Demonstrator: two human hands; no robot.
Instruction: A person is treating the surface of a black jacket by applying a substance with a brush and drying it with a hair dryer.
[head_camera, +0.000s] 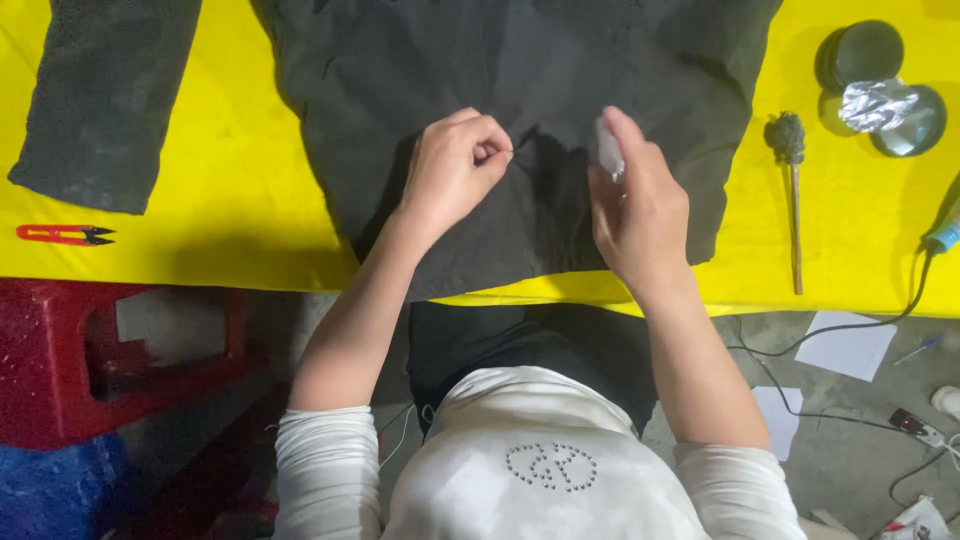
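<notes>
While the dark grey garment (520, 70) lies spread flat on the yellow table (240, 200), both hands rest on it near the middle. The left hand (450, 170) is pinched shut on a bit of the fabric, and the right hand (640, 215) is closed around a small whitish tool (607, 148). Red thread snips (65, 235) sit off to the left, well apart.

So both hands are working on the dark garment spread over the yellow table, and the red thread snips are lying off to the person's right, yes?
Not quite. The head view shows the red thread snips lying to the person's left, on the yellow table. The rest holds: the left hand and the right hand are both on the dark garment spread over that table.
</notes>
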